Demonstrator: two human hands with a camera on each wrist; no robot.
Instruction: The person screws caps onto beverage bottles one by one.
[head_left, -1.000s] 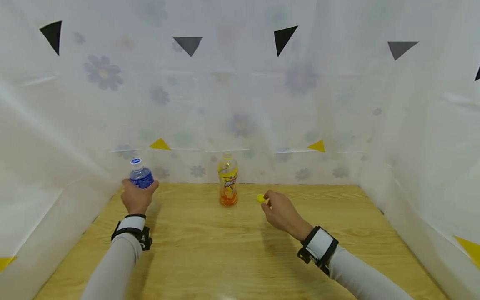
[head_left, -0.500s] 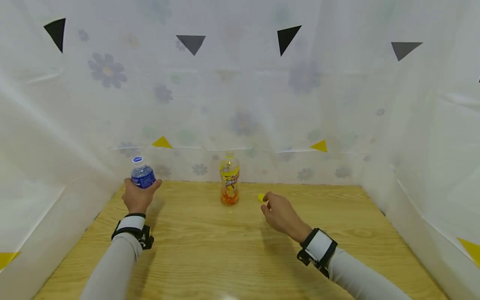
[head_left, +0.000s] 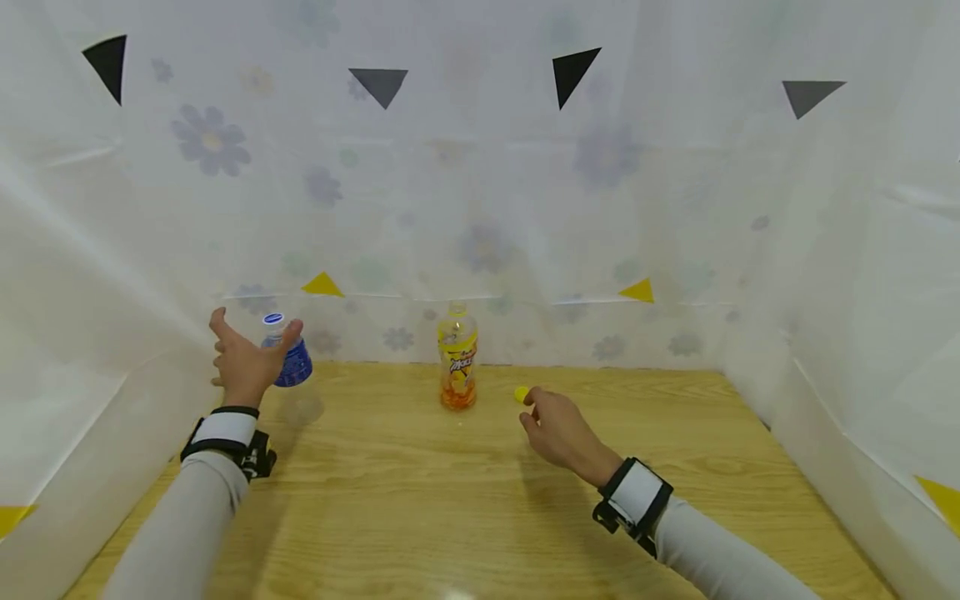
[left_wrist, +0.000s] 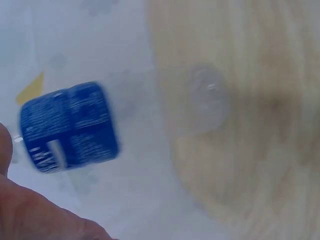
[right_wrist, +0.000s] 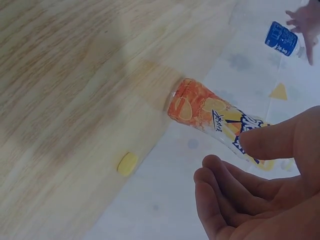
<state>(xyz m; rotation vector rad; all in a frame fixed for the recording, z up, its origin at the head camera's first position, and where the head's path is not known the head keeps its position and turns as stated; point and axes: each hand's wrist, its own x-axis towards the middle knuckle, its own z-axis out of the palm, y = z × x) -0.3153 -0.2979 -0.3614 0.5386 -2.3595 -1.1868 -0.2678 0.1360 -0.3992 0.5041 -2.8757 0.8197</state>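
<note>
The right hand [head_left: 562,429] was found over the right side of the table [head_left: 420,517], fingers loosely curled and holding nothing. The yellow cap [right_wrist: 127,164] lay flat just past those fingers, apart from them. The left hand [head_left: 251,371], at far left, had thumb and fingers spread wide, with no grip; contact with the blue-labelled bottle [head_left: 295,367] beyond it could not be confirmed.

In this inspector's judgement, the work in hand centred on that bottle. Sound handling required the fingers to be kept wide of its neck and shoulders and the hand moved level, since a sideways brush could have tipped it. The bottle stood at far left, long axis vertical, white cap [head_left: 274,322] upward, base on the table. At far centre, the orange-drink bottle [head_left: 457,362] also stood upright, its mouth pointing up and apparently uncapped.
</note>
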